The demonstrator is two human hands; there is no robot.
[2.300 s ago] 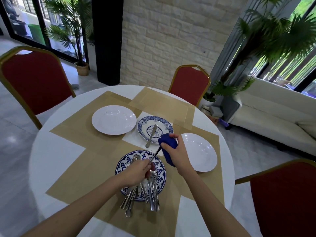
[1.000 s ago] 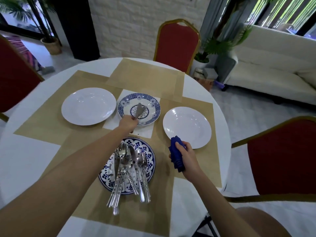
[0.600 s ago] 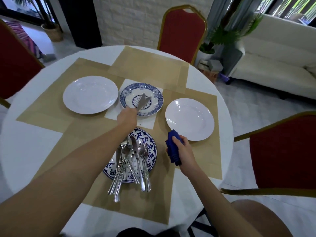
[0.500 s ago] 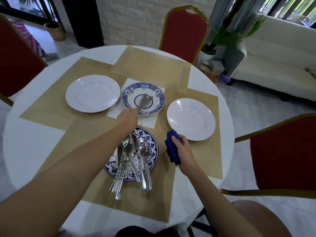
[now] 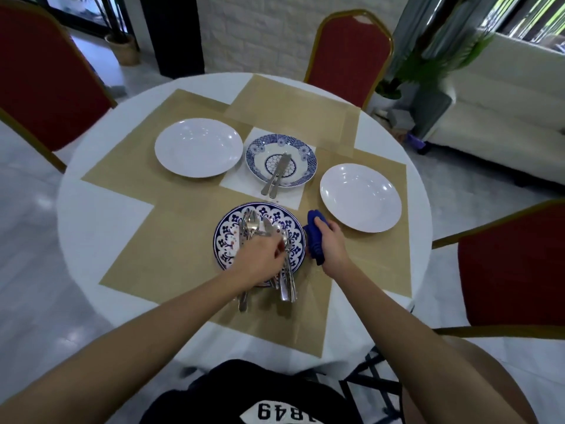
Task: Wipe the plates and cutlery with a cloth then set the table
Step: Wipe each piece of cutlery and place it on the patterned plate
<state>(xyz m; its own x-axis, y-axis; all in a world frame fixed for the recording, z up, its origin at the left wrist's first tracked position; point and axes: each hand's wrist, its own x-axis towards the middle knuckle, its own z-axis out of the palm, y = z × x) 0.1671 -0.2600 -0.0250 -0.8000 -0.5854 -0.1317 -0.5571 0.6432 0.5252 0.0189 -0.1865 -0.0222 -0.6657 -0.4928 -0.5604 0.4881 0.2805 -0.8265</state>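
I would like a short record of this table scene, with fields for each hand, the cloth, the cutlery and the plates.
left hand: over the cutlery pile on the near patterned plate; grip unclear
right hand: grips the blue cloth, beside that plate
far patterned plate: holds two knives, handles over its near rim
left white plate and right white plate: both bare
table: round, white, with tan placemats
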